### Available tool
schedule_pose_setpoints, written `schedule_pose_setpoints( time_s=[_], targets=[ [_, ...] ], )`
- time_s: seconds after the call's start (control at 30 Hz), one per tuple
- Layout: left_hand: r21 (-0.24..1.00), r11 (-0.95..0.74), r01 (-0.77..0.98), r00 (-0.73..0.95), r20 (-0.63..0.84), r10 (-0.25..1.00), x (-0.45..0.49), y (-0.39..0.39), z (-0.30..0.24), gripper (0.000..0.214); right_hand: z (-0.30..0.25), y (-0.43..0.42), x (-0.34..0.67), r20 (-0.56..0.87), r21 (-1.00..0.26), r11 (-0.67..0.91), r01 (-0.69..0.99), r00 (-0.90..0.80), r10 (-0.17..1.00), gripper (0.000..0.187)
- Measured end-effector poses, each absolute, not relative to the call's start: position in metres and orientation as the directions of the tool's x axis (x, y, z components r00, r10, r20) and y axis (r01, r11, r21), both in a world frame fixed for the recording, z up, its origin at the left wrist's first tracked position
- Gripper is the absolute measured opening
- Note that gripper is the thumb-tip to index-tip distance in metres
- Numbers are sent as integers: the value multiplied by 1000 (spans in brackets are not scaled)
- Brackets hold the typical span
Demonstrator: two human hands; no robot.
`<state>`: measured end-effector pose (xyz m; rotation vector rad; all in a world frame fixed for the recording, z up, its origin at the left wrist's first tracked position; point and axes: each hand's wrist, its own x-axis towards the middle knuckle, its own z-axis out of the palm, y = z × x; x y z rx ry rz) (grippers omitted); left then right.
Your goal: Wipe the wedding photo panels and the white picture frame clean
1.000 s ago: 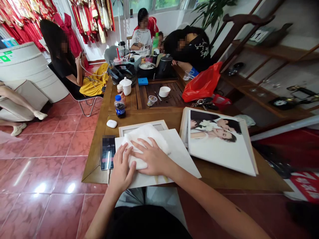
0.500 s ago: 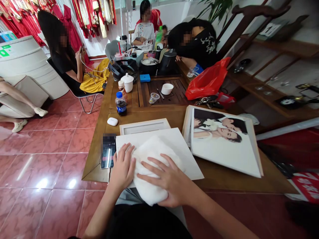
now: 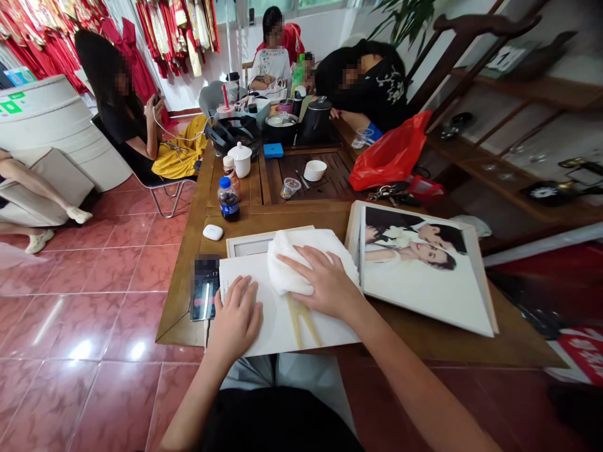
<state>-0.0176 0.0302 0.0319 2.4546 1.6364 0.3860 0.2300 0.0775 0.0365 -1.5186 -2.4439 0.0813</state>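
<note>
White cloth (image 3: 294,263), soft and light, bunches under the open right hand (image 3: 327,282); the open left hand (image 3: 235,317) presses a stiff white board (image 3: 277,320).

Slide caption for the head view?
Right hand pressing a bunched white cloth on a white rectangular board atop a brown wooden table, left hand resting on the board.

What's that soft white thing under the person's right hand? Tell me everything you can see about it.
The white cloth is a plain, crumpled bunch in loose, puffy folds; it looks like soft cotton or thick tissue, but the exact material is hard to tell. It lies on a white board, toward the board's far edge, with its far side reaching a pale frame. The right hand rests on it with fingers spread, pressing it down. The left hand lies apart from it on the board.
</note>
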Motion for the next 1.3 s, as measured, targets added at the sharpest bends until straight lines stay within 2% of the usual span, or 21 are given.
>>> schedule_pose_setpoints(
  time_s=[0.13,0.4,0.53,0.7,0.9,1.07,1.3],
  targets=[
    [247,-385,889,364,127,923,-15,30,31,43,31,53,238,248,-185,563,805,-516,820,73],
    [230,-381,896,365,109,925,-14,30,31,43,22,-13,256,321,-158,687,709,-621,715,88],
    [225,-396,890,378,119,918,-15,30,30,43,21,-8,262,297,-159,645,748,-587,753,83],
    [228,-394,890,378,111,919,-15,31,29,43,23,34,260,241,-136,494,859,-455,858,71],
    [233,-384,894,366,117,923,-15,30,30,43,28,64,250,257,-121,382,916,-342,904,71],
    [250,-361,898,341,123,932,-14,28,30,42,25,45,253,293,-112,410,905,-364,884,64],
    [270,-355,895,338,109,935,-14,29,32,43,24,-5,275,325,-146,512,847,-448,833,75]
  ],
)
